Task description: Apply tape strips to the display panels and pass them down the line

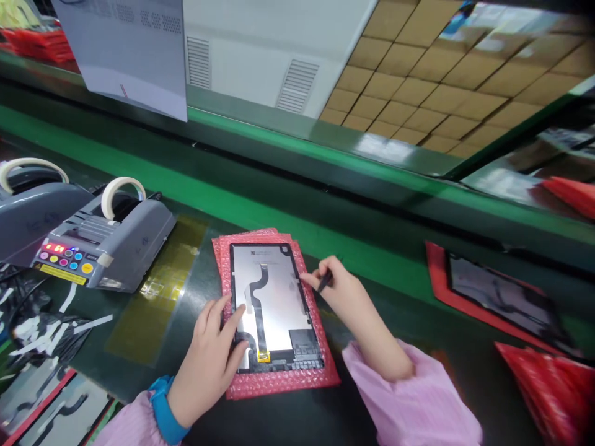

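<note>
1 screen (281,303); edge work apparently in hand.
Lies inside edges of red bubble wrap (283,382) on desk (316,421). Left hand (209,347): fingers spread, resting on screen's left edge. Right hand (341,285): fingers closed on 1 black tool (325,281) at right edge. Next move probably calls for steady left hand. Toward desk's left edge: 2 tape machines (139,241), 2 tape rolls (108,201); toward right, 1 further screen (502,294).
</note>
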`<act>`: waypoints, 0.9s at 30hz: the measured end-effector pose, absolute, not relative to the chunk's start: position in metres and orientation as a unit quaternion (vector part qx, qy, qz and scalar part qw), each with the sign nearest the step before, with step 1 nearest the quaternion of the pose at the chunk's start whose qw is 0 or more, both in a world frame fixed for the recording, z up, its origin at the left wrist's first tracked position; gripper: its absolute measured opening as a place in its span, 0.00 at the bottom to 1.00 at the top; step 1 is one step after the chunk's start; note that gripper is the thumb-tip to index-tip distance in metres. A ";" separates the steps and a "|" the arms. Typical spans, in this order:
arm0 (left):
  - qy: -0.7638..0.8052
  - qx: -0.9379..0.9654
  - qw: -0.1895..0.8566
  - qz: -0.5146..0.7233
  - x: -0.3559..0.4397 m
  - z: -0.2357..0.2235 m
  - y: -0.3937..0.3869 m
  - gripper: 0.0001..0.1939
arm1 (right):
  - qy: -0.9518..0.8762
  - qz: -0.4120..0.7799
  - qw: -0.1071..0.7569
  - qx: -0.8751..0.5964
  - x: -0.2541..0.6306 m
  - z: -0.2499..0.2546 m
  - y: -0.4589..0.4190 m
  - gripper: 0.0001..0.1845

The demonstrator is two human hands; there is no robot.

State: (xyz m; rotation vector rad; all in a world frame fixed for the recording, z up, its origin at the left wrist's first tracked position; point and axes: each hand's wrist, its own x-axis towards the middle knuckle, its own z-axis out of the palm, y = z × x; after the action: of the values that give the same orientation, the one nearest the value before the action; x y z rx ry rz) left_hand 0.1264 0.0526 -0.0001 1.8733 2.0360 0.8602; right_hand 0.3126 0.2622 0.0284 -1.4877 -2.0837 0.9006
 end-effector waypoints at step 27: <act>0.687 0.508 0.290 0.432 0.144 -0.006 0.048 0.23 | -0.628 0.507 0.386 -0.448 0.316 0.014 0.257 0.27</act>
State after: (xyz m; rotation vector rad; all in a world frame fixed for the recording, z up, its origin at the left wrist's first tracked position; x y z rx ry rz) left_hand 0.1445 0.0483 -0.0057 1.3555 1.8328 1.1516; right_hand 0.3156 0.2573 0.0137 -1.1401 -1.5981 1.2910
